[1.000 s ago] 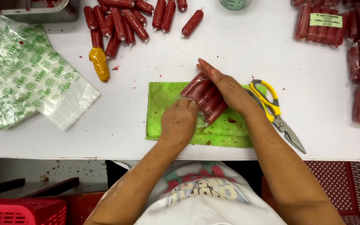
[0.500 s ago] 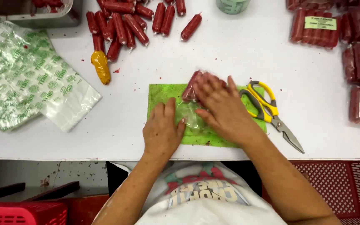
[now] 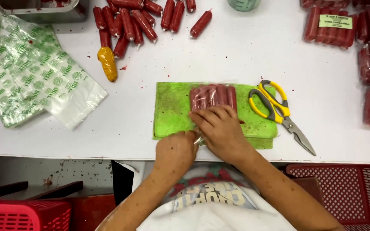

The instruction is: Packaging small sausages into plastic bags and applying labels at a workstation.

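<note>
Both forearms reach up from the near table edge and meet over the green cloth (image 3: 172,109). The right hand (image 3: 221,128) lies palm down, fingers spread flat on the near end of the clear bag of red sausages (image 3: 213,96) — the bag extends beyond the fingertips. The left hand (image 3: 176,149) curls closed, pinching the bag's loose plastic just beside it.

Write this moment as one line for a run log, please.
left hand: pinching bag's open end | right hand: pressing clear bag of red sausages | under: green cloth | beside: scissors
</note>
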